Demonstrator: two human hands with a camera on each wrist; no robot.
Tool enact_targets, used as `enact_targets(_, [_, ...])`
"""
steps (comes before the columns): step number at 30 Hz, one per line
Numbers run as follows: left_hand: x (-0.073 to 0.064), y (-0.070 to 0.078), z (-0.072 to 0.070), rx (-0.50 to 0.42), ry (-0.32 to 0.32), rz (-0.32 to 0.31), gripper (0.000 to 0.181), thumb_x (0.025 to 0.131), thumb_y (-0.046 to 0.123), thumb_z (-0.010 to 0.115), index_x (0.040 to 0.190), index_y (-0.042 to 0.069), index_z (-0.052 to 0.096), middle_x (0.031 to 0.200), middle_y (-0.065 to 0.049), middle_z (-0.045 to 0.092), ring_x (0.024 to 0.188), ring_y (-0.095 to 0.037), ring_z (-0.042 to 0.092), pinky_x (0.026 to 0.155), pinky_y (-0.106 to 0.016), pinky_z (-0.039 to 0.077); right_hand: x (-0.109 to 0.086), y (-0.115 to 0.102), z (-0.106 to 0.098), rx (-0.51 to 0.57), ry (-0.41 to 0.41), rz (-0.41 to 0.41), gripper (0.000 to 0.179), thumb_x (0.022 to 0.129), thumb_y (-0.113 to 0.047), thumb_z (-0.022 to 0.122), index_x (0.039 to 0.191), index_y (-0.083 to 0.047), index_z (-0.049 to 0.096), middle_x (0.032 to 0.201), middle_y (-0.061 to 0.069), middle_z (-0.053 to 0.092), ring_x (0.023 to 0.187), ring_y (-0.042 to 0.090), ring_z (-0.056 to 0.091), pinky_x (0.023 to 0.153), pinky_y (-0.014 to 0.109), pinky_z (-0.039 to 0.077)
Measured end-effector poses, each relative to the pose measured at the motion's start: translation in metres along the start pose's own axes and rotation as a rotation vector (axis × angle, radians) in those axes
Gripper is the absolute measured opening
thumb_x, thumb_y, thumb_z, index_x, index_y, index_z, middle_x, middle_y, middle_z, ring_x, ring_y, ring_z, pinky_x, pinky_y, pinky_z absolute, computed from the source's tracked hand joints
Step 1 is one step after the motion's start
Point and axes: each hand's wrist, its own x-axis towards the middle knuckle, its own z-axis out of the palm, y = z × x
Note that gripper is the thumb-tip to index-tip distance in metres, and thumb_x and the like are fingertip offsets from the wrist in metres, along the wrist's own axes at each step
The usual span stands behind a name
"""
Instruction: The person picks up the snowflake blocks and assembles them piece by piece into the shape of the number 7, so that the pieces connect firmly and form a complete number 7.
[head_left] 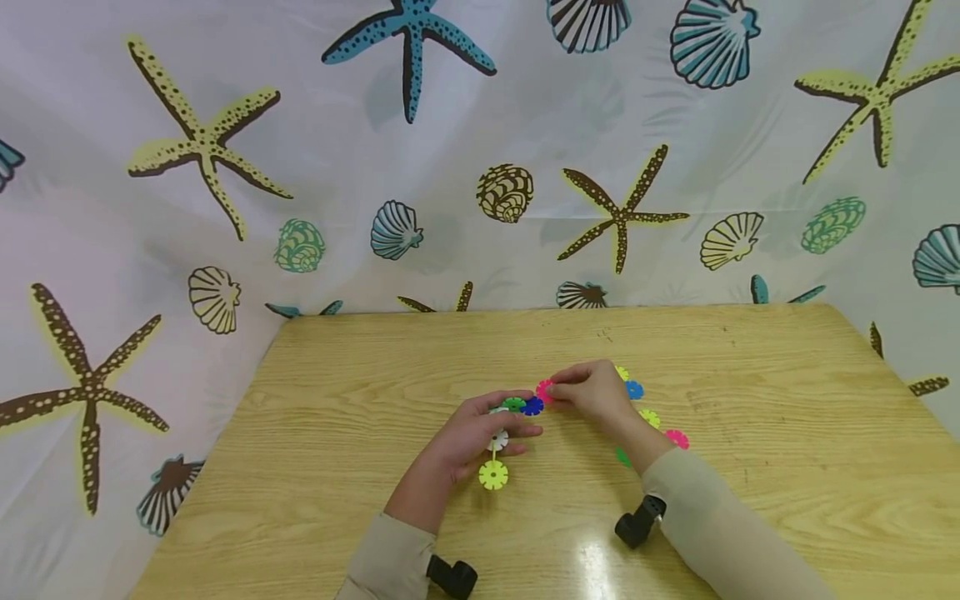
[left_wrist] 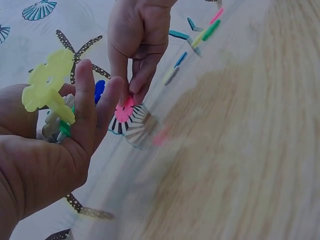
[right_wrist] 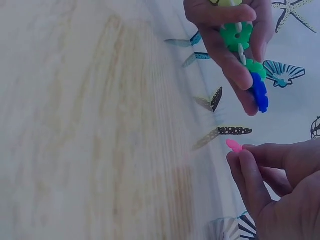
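Observation:
My left hand [head_left: 468, 433] holds a chain of notched plastic snowflake discs, its fingers curled about the middle. A yellow disc [head_left: 493, 475] hangs at the near end, linked to a white disc [head_left: 498, 440]. Further along come a green disc [right_wrist: 236, 37] and, at the far end, a dark blue disc [right_wrist: 260, 93] that sticks out past the fingers. Between thumb and fingertips my right hand [head_left: 597, 393] pinches a pink disc [right_wrist: 233, 145]. In the right wrist view a gap separates the pink disc from the blue one.
Loose discs lie on the wooden table [head_left: 360, 358] beside and beyond the right forearm: yellow [head_left: 649, 418], light blue [head_left: 634, 390], pink [head_left: 677, 439] and green [head_left: 622, 457] among them. A patterned cloth [head_left: 450, 150] with starfish and shells hangs behind the table.

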Motion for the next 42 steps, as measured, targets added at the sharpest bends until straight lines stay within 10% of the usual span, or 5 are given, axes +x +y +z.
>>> enact_targets(42, [0.001, -0.001, 0.0, -0.016, 0.023, 0.004, 0.041, 0.101, 0.008, 0.053, 0.143, 0.008, 0.054, 0.141, -0.023, 0.056, 0.117, -0.025, 0.068, 0.08, -0.024, 0.061, -0.036, 0.004, -0.014, 0.229, -0.107, -0.025, 0.025, 0.093, -0.003, 0.069, 0.116, 0.008, 0.069, 0.1, 0.009, 0.075, 0.088, 0.019, 0.075, 0.088, 0.039, 0.06])
